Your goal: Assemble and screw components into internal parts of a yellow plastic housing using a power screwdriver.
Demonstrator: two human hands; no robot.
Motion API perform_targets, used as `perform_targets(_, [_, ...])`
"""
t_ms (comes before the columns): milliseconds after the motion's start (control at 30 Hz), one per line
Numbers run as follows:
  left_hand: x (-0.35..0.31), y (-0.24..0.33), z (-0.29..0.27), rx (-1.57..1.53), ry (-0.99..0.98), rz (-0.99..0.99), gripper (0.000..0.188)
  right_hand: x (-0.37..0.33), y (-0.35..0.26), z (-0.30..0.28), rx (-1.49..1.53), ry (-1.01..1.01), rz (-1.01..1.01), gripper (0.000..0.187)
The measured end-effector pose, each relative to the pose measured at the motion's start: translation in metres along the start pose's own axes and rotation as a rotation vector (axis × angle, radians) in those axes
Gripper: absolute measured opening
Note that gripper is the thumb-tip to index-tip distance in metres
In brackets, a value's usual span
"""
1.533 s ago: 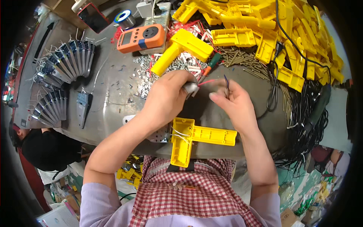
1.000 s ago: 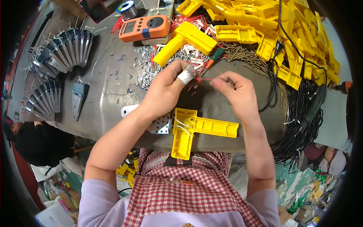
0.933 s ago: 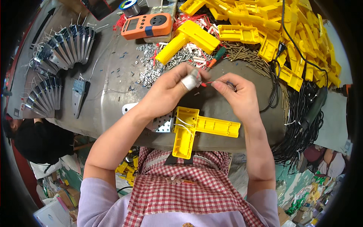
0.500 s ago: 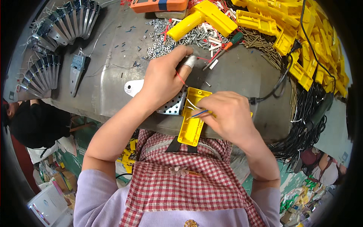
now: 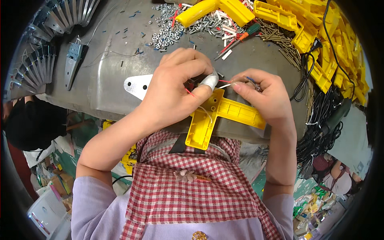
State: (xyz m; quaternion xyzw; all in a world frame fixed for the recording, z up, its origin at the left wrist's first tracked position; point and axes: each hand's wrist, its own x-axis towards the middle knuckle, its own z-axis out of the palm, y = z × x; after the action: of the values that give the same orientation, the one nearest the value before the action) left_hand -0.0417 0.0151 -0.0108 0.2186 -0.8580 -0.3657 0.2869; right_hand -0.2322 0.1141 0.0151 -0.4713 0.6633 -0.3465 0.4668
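At the table's near edge lies an open yellow plastic half-shell with a handle-like arm pointing right; a pale wire curves inside it. Above its top end, my left hand is closed on a thin red wire, a white cover on one fingertip. My right hand pinches a white wire, whose other end runs toward the left fingertips. A blue wire shows among the right fingers. Partly under my left hand is a metal plate with a white, holed, pointed end.
Nuts, screws and a green-handled screwdriver lie beyond my hands. Yellow shells and black cables are heaped at right. Metal blades fan out at left. A person in black is at far left.
My right hand has moved up and right from over the shell, uncovering its handle, and now pinches a white wire near the left fingertips. The view has shifted slightly.
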Motion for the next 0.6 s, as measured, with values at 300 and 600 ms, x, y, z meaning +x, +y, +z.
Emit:
perform_targets(300, [-0.006, 0.002, -0.001, 0.053, -0.026, 0.038, 0.012, 0.001, -0.001, -0.003, 0.101, -0.104, 0.014, 0.016])
perform_targets(600, [-0.006, 0.008, 0.004, 0.157, 0.032, 0.142, 0.021, 0.004, -0.001, 0.005, 0.210, -0.057, 0.082, 0.013])
